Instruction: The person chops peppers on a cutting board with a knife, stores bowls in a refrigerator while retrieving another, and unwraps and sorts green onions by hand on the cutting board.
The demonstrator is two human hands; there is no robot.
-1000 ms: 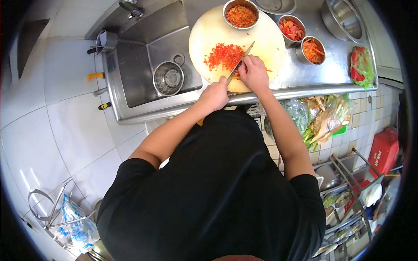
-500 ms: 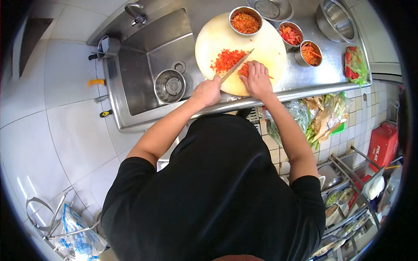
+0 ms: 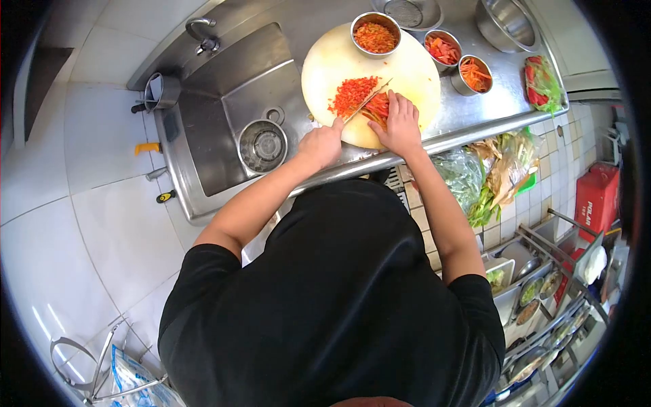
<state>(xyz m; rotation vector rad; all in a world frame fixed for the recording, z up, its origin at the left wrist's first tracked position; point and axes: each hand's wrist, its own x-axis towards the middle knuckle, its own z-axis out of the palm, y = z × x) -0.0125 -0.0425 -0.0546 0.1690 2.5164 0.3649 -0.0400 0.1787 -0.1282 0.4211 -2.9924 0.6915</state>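
Observation:
My left hand (image 3: 321,145) grips a knife (image 3: 368,101) by its handle, the blade pointing up and to the right over the cutting board (image 3: 324,60). Right of the blade, my right hand (image 3: 401,129) is closed over a bunch of red pepper strips (image 3: 378,108), its fingertips pressing them against the board. On the other side of the blade lies a pile of finely diced red pepper (image 3: 352,93). A metal bowl (image 3: 376,34) of chopped orange-red pieces stands at the far edge of the round white board.
Beside the board are metal cups of red pieces (image 3: 442,49) and orange strips (image 3: 475,74), plus a bagged bundle of red and green produce (image 3: 542,83). Left is a sink (image 3: 207,132) with a strainer cup (image 3: 263,146). Bagged greens (image 3: 485,180) lie below the counter's right edge.
The knife blade has tilted and now shows edge-on. More red strips show beside it, under my right hand. The whole view has shifted slightly.

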